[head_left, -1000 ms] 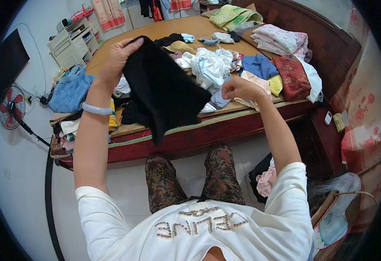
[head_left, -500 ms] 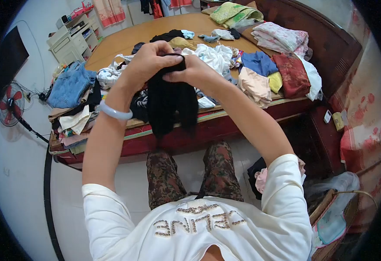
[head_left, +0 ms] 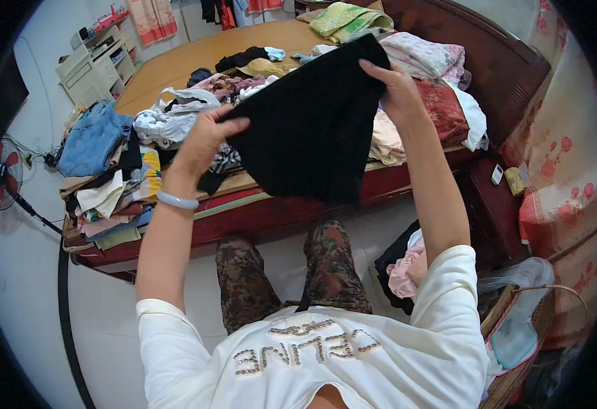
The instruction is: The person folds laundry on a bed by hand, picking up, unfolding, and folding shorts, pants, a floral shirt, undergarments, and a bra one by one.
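A plain black garment [head_left: 312,129] is spread wide in the air between my hands, above the near edge of the bed. Its exact kind is not clear; the top edge is straight and the bottom hangs loose. My left hand [head_left: 210,140] pinches its left upper corner, with the thumb in front. At its right upper edge my right hand [head_left: 399,88] grips, higher than the left, thumb across the front. Behind it lie white clothes [head_left: 169,123] and a dark red folded cloth [head_left: 441,112], partly covered by the garment.
A stack of folded clothes [head_left: 107,204] topped by jeans [head_left: 94,140] sits at the bed's left corner. The bed board [head_left: 196,51] stretches behind. A fan [head_left: 4,174] stands left; a nightstand [head_left: 486,204] and a basket [head_left: 516,354] are at right.
My hands have moved apart, the right one up and to the right. The black garment, bunched and hanging before, is now stretched out flat between them.
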Tool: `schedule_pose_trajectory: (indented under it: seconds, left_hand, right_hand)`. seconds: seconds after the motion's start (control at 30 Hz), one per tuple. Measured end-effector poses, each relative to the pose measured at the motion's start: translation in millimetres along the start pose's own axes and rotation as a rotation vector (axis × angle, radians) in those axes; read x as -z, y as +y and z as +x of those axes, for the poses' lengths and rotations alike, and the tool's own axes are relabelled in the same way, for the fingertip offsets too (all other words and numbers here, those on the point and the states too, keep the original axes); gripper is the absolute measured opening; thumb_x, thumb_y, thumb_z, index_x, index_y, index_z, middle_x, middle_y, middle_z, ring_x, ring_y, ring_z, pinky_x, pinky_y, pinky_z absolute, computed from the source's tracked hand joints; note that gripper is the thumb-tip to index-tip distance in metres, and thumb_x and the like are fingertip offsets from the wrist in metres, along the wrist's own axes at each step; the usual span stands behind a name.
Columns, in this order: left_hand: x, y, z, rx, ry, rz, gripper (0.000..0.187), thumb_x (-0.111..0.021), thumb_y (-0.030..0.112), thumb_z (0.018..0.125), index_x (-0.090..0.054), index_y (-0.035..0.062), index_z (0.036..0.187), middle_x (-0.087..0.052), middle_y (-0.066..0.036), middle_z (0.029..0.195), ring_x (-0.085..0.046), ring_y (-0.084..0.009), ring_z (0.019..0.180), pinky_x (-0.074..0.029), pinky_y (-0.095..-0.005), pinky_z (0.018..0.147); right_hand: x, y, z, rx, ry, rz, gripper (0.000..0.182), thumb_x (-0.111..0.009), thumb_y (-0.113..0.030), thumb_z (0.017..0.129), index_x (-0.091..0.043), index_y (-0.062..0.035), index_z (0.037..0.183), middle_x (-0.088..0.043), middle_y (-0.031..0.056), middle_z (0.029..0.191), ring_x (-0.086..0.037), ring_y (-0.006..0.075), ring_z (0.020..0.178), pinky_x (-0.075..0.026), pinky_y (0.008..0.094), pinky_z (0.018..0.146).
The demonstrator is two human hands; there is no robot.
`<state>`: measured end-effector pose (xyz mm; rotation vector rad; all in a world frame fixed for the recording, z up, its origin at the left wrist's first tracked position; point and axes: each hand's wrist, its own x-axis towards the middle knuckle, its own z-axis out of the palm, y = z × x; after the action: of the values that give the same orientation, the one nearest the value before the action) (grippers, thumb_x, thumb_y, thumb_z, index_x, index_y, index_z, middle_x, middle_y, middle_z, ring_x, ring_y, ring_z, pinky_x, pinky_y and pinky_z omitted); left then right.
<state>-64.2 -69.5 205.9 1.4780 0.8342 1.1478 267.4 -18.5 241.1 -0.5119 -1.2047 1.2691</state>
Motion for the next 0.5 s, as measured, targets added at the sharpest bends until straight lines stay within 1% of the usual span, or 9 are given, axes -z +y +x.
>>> schedule_pose_trajectory:
  seconds: [0.1, 0.13, 0.23, 0.27, 0.37, 0.47, 0.5]
  left_hand:
    - [10, 18, 19, -0.063, 0.050, -0.068, 0.026, -0.066, 0.012, 0.085, -0.064, 0.0009, 0.108, -0.068, -0.004, 0.096, -0.064, -0.0111, 0.085, -0.050, -0.0241, 0.077]
    - [12, 21, 25, -0.088, 0.062, -0.096, 0.024, -0.066, 0.014, 0.086, -0.064, 0.0020, 0.107, -0.069, -0.003, 0.094, -0.064, -0.0107, 0.083, -0.051, -0.0233, 0.075]
    - [20, 31, 38, -0.046, 0.075, -0.074, 0.018, -0.064, 0.018, 0.089, -0.064, 0.0058, 0.103, -0.068, 0.000, 0.092, -0.064, -0.0085, 0.079, -0.051, -0.0213, 0.071]
    - [26, 24, 47, -0.054, 0.078, -0.085, 0.015, -0.063, 0.019, 0.090, -0.064, 0.0080, 0.099, -0.068, 0.001, 0.091, -0.064, -0.0066, 0.076, -0.050, -0.0205, 0.066]
    - [15, 24, 50, -0.032, 0.099, -0.152, 0.016, -0.063, 0.019, 0.090, -0.062, 0.0078, 0.102, -0.068, 0.000, 0.092, -0.063, -0.0066, 0.076, -0.050, -0.0199, 0.065]
    - [1, 19, 49, -0.043, 0.077, -0.189, 0.019, -0.063, 0.015, 0.089, -0.061, 0.0060, 0.106, -0.067, 0.000, 0.093, -0.062, -0.0064, 0.074, -0.049, -0.0205, 0.065]
    - [0, 15, 49, -0.055, 0.048, -0.122, 0.022, -0.063, 0.013, 0.088, -0.060, 0.0047, 0.108, -0.066, -0.001, 0.097, -0.062, -0.0088, 0.082, -0.049, -0.0227, 0.073]
  right_hand:
    - [25, 3, -2, -0.069, 0.054, -0.038, 0.026, -0.072, -0.010, 0.080, -0.064, -0.0011, 0.103, -0.068, 0.0062, 0.093, -0.064, 0.0154, 0.086, -0.049, 0.0286, 0.080]
    - [31, 8, -1, -0.046, 0.039, -0.054, 0.025, -0.071, -0.012, 0.082, -0.064, -0.0017, 0.104, -0.068, 0.0050, 0.096, -0.063, 0.0145, 0.088, -0.048, 0.0278, 0.081]
    - [42, 13, 0, -0.053, 0.018, -0.033, 0.024, -0.069, -0.014, 0.084, -0.065, -0.0026, 0.104, -0.068, 0.0049, 0.098, -0.062, 0.0143, 0.088, -0.047, 0.0280, 0.082]
    - [47, 16, 3, -0.060, 0.032, -0.030, 0.024, -0.069, -0.013, 0.084, -0.065, -0.0032, 0.105, -0.068, 0.0053, 0.099, -0.062, 0.0142, 0.089, -0.047, 0.0279, 0.083]
    - [51, 14, 0, -0.099, 0.057, -0.046, 0.025, -0.068, -0.012, 0.085, -0.064, -0.0026, 0.108, -0.067, 0.0052, 0.099, -0.062, 0.0142, 0.088, -0.047, 0.0277, 0.082]
    - [45, 3, -13, -0.131, 0.087, -0.082, 0.029, -0.068, -0.011, 0.084, -0.062, -0.0022, 0.111, -0.066, 0.0055, 0.101, -0.062, 0.0140, 0.089, -0.048, 0.0273, 0.081]
    - [44, 2, -17, -0.111, 0.037, -0.097, 0.030, -0.068, -0.009, 0.084, -0.061, -0.0022, 0.112, -0.065, 0.0056, 0.102, -0.062, 0.0138, 0.090, -0.049, 0.0273, 0.082]
